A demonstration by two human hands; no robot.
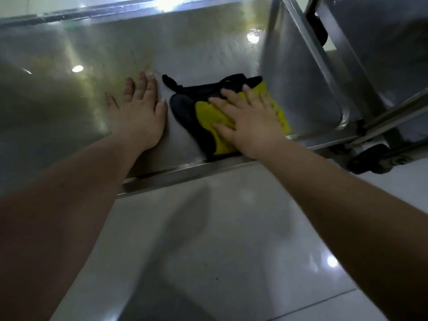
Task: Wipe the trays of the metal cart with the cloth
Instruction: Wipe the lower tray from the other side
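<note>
A shiny metal cart tray [69, 89] fills the upper half of the view. A yellow and black cloth [208, 117] lies on it near the front right corner. My right hand [250, 126] presses flat on the cloth with straight, spread fingers. My left hand [139, 114] rests flat on the bare tray just left of the cloth, fingers straight, not touching it.
The tray's front rim [180, 172] runs along its near edge, above a glossy tiled floor [231, 251]. The tray's raised right wall [296, 72] and the cart's frame [347, 66] stand at the right. A black caster wheel [370, 158] sits below the corner.
</note>
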